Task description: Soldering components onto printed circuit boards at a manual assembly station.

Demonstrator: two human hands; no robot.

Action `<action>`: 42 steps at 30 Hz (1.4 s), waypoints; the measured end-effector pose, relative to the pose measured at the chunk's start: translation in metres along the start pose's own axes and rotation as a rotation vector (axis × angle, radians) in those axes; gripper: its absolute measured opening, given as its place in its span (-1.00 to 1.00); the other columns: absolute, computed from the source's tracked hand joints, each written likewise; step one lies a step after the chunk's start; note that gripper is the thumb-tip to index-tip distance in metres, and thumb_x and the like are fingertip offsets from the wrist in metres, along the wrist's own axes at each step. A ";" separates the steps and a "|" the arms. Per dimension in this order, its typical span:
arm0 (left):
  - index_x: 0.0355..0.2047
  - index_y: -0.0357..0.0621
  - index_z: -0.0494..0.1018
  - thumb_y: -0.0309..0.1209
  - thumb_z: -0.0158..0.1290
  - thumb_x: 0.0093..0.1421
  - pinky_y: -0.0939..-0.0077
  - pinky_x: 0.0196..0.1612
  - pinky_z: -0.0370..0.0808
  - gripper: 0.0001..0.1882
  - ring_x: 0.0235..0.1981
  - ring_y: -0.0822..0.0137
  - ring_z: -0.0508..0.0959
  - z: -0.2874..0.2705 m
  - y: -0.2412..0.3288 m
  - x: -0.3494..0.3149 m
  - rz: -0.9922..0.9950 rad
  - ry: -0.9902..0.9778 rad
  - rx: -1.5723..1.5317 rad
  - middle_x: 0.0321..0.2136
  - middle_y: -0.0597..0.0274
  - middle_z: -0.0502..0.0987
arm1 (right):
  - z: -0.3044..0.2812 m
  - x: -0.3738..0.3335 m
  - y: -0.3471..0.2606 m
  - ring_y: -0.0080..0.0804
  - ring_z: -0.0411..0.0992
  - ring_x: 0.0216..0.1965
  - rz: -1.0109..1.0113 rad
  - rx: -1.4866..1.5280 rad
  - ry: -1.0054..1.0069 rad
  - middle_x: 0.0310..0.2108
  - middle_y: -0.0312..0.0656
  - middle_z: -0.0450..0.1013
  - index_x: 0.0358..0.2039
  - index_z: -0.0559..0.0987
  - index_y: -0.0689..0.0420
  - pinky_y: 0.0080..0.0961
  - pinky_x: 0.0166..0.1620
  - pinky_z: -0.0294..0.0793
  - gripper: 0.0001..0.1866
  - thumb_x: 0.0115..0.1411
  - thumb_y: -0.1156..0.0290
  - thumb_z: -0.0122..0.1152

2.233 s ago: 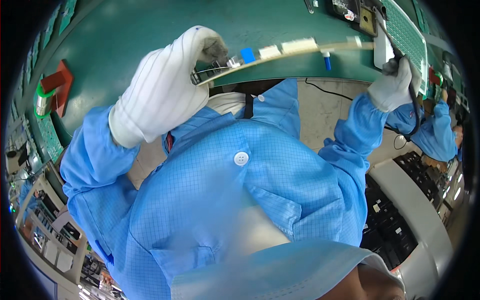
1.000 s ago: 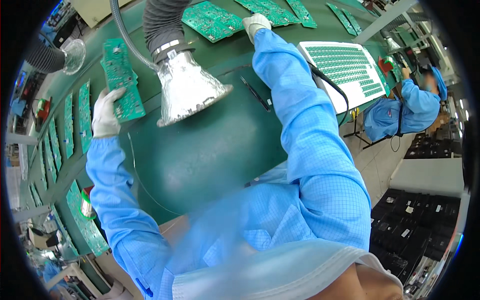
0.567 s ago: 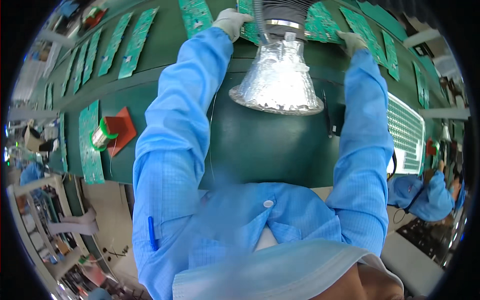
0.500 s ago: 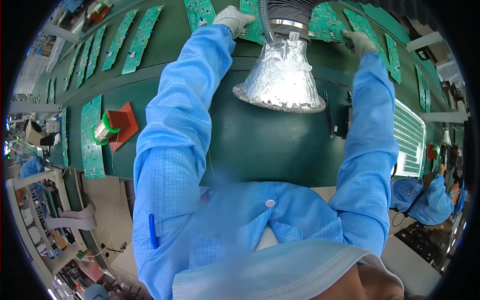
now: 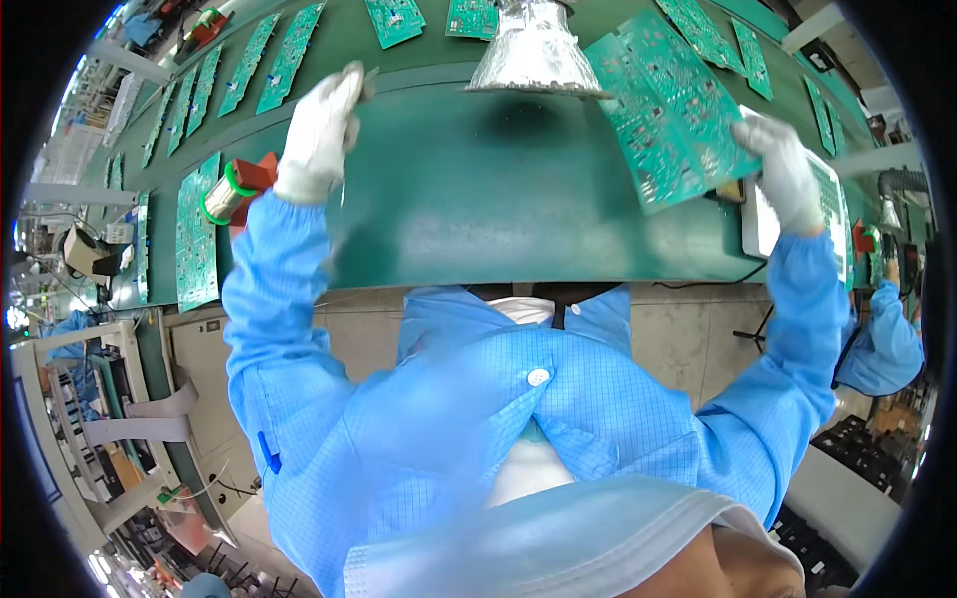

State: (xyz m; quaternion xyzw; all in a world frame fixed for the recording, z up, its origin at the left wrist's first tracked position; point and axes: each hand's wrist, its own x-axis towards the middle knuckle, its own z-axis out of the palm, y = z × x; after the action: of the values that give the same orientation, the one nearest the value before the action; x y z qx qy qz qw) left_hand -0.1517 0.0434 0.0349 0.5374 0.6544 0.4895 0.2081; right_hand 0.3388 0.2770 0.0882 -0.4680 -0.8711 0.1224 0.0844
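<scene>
My right hand [image 5: 783, 169], in a white glove, grips the right edge of a large green circuit board [image 5: 678, 115]. The board hangs tilted above the right part of the green bench, just right of the foil-wrapped hood [image 5: 538, 50]. My left hand [image 5: 324, 130], also gloved, is raised over the left of the bench with its fingers curled together. What they hold, if anything, is too small to make out; a thin pale strand shows below that hand. Beside its wrist stands a solder wire spool [image 5: 227, 193] with green rims on a red holder [image 5: 261, 171].
Several green circuit boards [image 5: 291, 55] lie along the far strip. Another circuit board [image 5: 197, 239] lies at the bench's left end, beside the spool. A white perforated tray [image 5: 763, 224] is at the right, partly behind my right hand. Another person [image 5: 887, 339] in blue sits farther right.
Both hands have come back from the far strip, the left toward the spool. My right hand has lifted the circuit board toward me. The view has shifted, and the hood appears higher.
</scene>
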 end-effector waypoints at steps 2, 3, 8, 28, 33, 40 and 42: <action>0.05 -0.34 0.47 -0.34 -0.05 0.44 0.50 -0.49 0.37 -0.67 -0.58 0.42 0.40 -0.008 0.008 -0.048 -0.033 -0.147 0.163 -0.27 0.12 0.57 | 0.031 -0.063 -0.037 -0.49 0.56 -0.27 0.274 0.684 0.054 -0.20 -0.20 0.57 0.05 0.58 0.29 -0.60 -0.32 0.52 -0.47 0.34 0.05 0.21; 0.06 -0.33 0.47 -0.41 -0.01 0.38 0.42 -0.43 0.44 -0.68 -0.52 0.30 0.48 -0.008 0.009 -0.065 0.131 -0.192 0.367 -0.29 0.06 0.58 | 0.047 -0.088 -0.056 -0.41 0.55 -0.20 0.375 0.748 0.069 -0.12 -0.15 0.56 0.12 0.53 0.31 -0.52 -0.28 0.55 -0.41 0.33 0.04 0.24; -0.04 -0.28 0.53 -0.44 0.07 0.32 0.27 -0.27 0.53 -0.75 -0.38 0.04 0.58 0.023 0.013 -0.124 0.315 -0.196 0.488 -0.35 0.01 0.55 | 0.128 -0.150 -0.145 -0.45 0.56 -0.35 0.458 1.208 -0.087 -0.22 -0.18 0.59 0.08 0.48 0.28 -0.52 -0.37 0.56 -0.46 0.38 0.04 0.20; -0.38 -0.18 0.40 -0.30 0.38 -0.02 0.22 -0.26 0.61 -0.62 -0.19 0.02 0.68 0.100 0.037 -0.148 0.080 -0.472 0.925 0.33 0.11 0.39 | 0.015 -0.057 0.225 0.13 0.53 0.11 0.578 -0.296 0.038 0.07 0.09 0.58 0.07 0.65 0.14 -0.04 0.20 0.46 -0.36 0.15 -0.09 0.20; -0.38 -0.17 0.37 -0.35 0.38 0.00 0.21 -0.21 0.61 -0.63 -0.15 0.03 0.67 0.089 0.033 -0.125 0.155 -0.501 0.860 0.34 0.12 0.38 | 0.040 -0.028 0.231 0.18 0.52 0.11 0.590 -0.406 -0.063 0.08 0.19 0.55 0.02 0.68 0.18 -0.05 0.17 0.50 -0.43 0.17 0.00 0.23; -0.39 -0.18 0.49 -0.40 0.28 0.13 0.24 -0.17 0.59 -0.82 -0.19 -0.01 0.65 0.096 0.049 -0.124 0.258 -0.289 0.620 -0.01 -0.01 0.57 | 0.042 -0.012 0.229 0.23 0.58 -0.05 0.455 -0.492 -0.173 -0.15 0.27 0.59 -0.15 0.70 0.28 -0.01 -0.02 0.57 -0.57 0.24 0.15 0.16; -0.33 -0.18 0.55 -0.43 0.25 0.16 0.26 -0.16 0.59 -0.87 -0.21 0.01 0.65 0.103 0.050 -0.126 0.325 -0.209 0.516 -0.08 0.00 0.59 | 0.041 -0.011 0.221 0.09 0.64 -0.16 0.487 -0.501 -0.270 -0.26 0.16 0.64 -0.19 0.72 0.26 -0.07 -0.07 0.58 -0.61 0.23 0.18 0.18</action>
State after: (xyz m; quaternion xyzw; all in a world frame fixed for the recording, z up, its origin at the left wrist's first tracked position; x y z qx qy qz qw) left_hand -0.0021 -0.0309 0.0016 0.7173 0.6376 0.2764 0.0503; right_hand 0.5097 0.3801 -0.0155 -0.6472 -0.7406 -0.0174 -0.1799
